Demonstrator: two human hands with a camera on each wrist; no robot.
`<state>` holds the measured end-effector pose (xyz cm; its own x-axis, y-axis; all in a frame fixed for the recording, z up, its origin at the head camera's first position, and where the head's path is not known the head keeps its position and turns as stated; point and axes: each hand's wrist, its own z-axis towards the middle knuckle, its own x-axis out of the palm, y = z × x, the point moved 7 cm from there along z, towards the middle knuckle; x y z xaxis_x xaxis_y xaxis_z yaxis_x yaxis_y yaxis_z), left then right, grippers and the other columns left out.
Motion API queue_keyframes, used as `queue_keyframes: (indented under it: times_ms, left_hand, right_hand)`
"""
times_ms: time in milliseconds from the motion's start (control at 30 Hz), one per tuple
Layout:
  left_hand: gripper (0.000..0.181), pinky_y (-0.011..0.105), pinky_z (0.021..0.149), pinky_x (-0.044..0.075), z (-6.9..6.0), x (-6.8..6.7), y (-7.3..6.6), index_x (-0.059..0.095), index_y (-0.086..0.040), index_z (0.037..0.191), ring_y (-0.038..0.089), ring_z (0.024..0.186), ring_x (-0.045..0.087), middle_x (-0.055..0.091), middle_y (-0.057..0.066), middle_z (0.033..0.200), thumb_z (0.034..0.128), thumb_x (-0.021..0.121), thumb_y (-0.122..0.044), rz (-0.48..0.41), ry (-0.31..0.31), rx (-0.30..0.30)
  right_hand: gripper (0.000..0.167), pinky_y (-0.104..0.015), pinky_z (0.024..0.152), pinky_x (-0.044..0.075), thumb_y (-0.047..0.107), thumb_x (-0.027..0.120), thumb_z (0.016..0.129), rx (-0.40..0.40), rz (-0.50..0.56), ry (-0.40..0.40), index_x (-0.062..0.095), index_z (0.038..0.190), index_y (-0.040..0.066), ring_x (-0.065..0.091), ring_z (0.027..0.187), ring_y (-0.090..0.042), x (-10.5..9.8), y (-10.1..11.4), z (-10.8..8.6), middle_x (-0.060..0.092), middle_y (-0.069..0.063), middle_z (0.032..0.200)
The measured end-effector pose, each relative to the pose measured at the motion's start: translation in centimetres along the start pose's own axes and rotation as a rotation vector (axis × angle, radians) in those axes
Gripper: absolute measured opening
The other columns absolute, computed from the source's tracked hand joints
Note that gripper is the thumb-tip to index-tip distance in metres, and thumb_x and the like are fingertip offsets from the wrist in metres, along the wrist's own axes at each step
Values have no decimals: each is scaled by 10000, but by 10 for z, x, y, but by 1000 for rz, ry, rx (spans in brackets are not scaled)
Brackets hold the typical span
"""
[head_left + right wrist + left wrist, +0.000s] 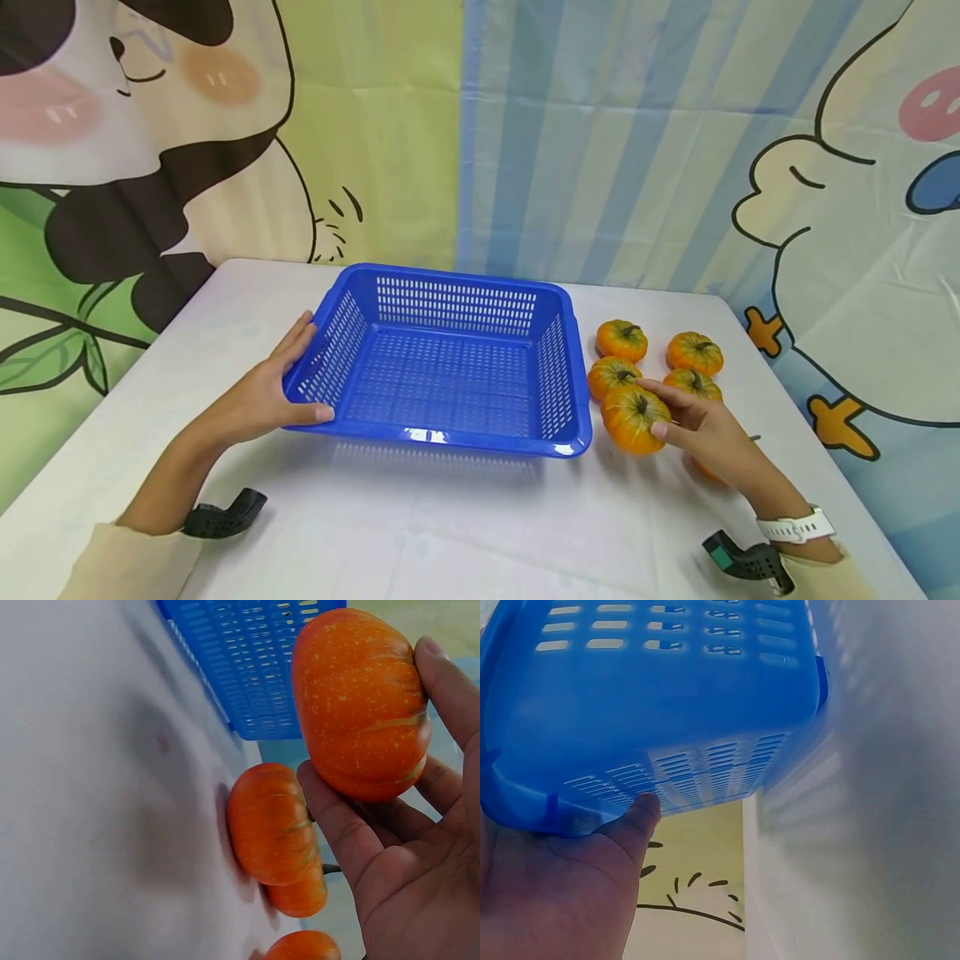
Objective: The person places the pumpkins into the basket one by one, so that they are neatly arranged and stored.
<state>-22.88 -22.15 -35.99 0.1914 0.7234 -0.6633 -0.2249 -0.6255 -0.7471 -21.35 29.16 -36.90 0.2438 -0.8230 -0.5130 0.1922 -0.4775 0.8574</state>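
Observation:
A blue plastic basket point(450, 439) with slotted walls stands in the middle of the white table, and nothing lies inside it. My left hand point(258, 400) grips its left side, thumb over the front rim and fingers along the outer wall point(660, 697). At the basket's right, my right hand point(708, 433) holds a small orange pumpkin point(635, 418) between thumb and fingers. The right wrist view shows this pumpkin point(360, 705) raised off the table. Several more pumpkins lie around that hand, among them one pumpkin point(622, 341) at the back; another is mostly hidden beneath the hand.
The white table point(465, 533) reaches back to a cartoon-printed curtain point(540, 142). Two pumpkins, a rear right pumpkin point(694, 353) and another pumpkin point(693, 383) in front of it, lie close to my right hand. Dark wrist devices sit on both arms.

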Motion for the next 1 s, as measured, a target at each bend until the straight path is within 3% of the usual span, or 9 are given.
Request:
queue_keyframes:
  times_ms: [367, 533, 833, 1000]
  left_hand:
    - [1157, 730, 1044, 146, 0, 1, 2, 8, -97, 1564, 403, 1456, -33, -124, -17, 1622, 762, 808, -337, -9, -4, -4]
    - [1152, 734, 1042, 144, 0, 1, 3, 7, -106, 1565, 402, 1457, -27, -116, -25, 1623, 766, 806, -330, -20, -12, -1]
    - [1152, 732, 1042, 145, -2, 1, 2, 15, -96, 1565, 402, 1457, -24, -109, -27, 1624, 765, 806, -344, -22, -21, -14]
    - [1146, 733, 1040, 151, -3, 1, 1, 15, -96, 1565, 407, 1455, -23, -110, -29, 1624, 769, 805, -333, -32, -24, -12]
  right_hand:
    - [523, -240, 799, 551, 167, 625, 965, -28, -39, -51, 459, 1443, 34, 620, 998, -86, -12, 23, 13, 491, -221, 1378]
    - [536, -243, 793, 552, 242, 635, 962, -1, -51, -59, 472, 1451, 94, 611, 973, -149, -8, 33, 22, 510, -187, 1359]
    - [528, -239, 877, 515, 164, 657, 944, -75, -1, 40, 487, 1435, 71, 571, 1159, -221, 12, 64, 45, 480, -156, 1429]
    - [537, -276, 891, 518, 162, 661, 941, -108, 59, 85, 478, 1434, 54, 570, 1165, -257, 17, 79, 59, 501, -142, 1409]
